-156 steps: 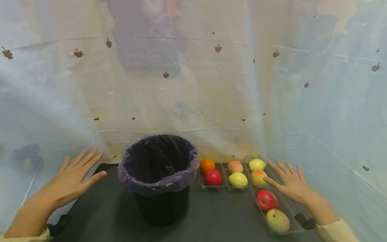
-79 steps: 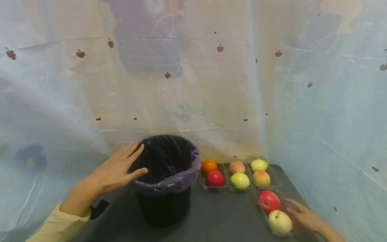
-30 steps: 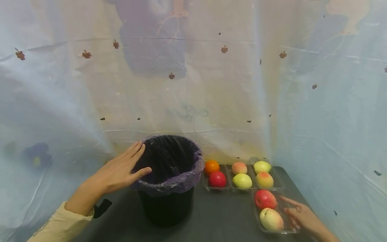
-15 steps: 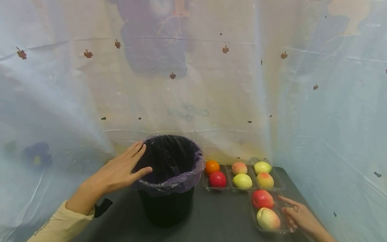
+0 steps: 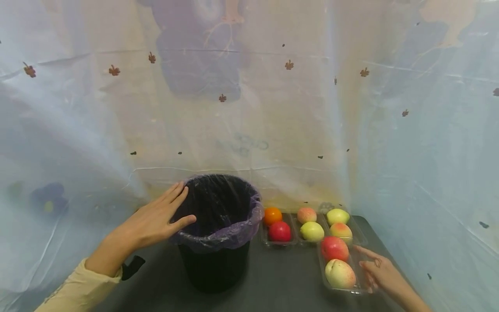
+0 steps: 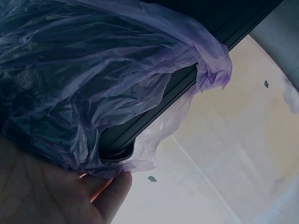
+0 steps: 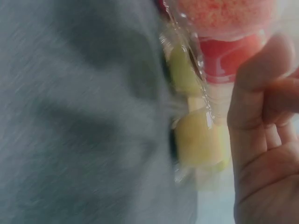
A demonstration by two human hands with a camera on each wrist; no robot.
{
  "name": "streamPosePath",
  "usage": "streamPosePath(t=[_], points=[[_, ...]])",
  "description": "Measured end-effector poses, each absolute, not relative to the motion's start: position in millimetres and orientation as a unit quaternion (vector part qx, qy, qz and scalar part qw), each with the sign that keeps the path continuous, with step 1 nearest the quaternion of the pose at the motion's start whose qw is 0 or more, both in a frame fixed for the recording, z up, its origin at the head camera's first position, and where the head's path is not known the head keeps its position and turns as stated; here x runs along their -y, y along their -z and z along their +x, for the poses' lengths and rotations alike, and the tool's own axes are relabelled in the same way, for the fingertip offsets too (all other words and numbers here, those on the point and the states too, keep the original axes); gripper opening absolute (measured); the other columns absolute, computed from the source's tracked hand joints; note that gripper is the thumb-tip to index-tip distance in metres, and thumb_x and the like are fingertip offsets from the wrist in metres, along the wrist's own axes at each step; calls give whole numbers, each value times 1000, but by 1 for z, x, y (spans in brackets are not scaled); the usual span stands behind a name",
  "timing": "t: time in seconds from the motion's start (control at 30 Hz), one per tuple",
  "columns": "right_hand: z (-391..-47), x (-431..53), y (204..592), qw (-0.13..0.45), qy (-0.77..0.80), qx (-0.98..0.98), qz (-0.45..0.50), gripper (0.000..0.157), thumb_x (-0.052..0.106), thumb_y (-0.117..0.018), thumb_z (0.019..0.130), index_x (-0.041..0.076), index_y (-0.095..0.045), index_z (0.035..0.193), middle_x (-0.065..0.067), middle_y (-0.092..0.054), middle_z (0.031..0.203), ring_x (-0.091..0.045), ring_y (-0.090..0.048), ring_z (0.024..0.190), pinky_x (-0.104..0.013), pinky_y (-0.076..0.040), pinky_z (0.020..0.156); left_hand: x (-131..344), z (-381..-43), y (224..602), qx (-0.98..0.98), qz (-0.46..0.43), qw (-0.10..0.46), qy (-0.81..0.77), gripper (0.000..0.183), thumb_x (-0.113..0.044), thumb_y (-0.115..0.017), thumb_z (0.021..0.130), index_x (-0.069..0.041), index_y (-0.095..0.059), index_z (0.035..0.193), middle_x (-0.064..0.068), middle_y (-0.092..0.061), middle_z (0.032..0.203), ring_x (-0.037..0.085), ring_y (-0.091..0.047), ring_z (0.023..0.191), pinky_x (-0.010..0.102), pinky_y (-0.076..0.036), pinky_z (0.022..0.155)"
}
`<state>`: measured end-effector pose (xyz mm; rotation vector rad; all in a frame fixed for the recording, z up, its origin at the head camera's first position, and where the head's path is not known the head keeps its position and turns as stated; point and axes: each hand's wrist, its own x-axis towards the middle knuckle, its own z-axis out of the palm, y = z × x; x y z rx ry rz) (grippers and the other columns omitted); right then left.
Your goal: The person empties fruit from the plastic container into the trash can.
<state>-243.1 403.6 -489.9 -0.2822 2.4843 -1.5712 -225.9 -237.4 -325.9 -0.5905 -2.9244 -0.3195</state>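
In the head view my left hand [image 5: 152, 219] lies at the left rim of a black bin [image 5: 214, 268], fingers fairly straight and thumb apart. A purple plastic bag [image 5: 239, 232] lines the bin and folds over its rim; up close in the left wrist view, fingertips touch this bag [image 6: 135, 88]. My right hand [image 5: 383, 273] grips the right side of a clear plastic tray [image 5: 356, 286]. It seems lifted off the table. Inside it a red apple [image 5: 335, 248] lies behind a pale peach [image 5: 340, 274]. The right wrist view is blurred, with the right hand [image 7: 266, 154] beside the tray's edge.
Behind the held tray stand three clear trays: one with an orange [image 5: 272, 215] and a red fruit [image 5: 280, 231], one with a peach [image 5: 306, 215] and a lemon [image 5: 312, 231], one with a lemon [image 5: 337, 216] and a peach [image 5: 341, 231]. Plastic sheeting [image 5: 249, 130] surrounds the dark table [image 5: 280, 277].
My left hand moved from the left side to the bin's rim. My right hand came down to the front tray, took hold of it, and shifted it left and up.
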Motion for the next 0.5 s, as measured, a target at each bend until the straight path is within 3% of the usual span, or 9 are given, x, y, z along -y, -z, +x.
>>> streamPosePath(t=[0.03,0.13,0.33,0.5], points=[[-244,-402,487,87,533,-837,-91,53,22,-53,105,5,-38,154,-3,-53,51,-21,-61,44,-43,-55,45,237,-226,326,972,-197,71,106,92,-70,-38,98,-9,-13,162,8,-1,168,35,-7,154,63,-21,118],[-246,-395,478,68,539,-835,-86,51,21,-55,104,8,-42,152,-3,-53,52,-24,-61,44,-42,-54,45,238,-226,326,971,-200,73,107,92,-70,-38,98,-8,-13,162,8,-1,168,34,-7,154,63,-21,118],[-251,-377,456,40,539,-835,-103,55,14,-55,104,-3,-35,152,-2,-50,48,-27,-58,41,-43,-55,47,239,-227,328,972,-199,73,106,92,-70,-38,98,-9,-12,162,7,-1,168,33,-5,154,63,-20,118],[-255,-361,439,27,543,-833,-105,53,10,-54,104,0,-37,152,0,-49,48,-25,-58,41,-44,-56,46,239,-226,327,972,-196,71,108,93,-71,-38,98,-9,-12,162,8,0,168,34,-6,154,64,-21,118]])
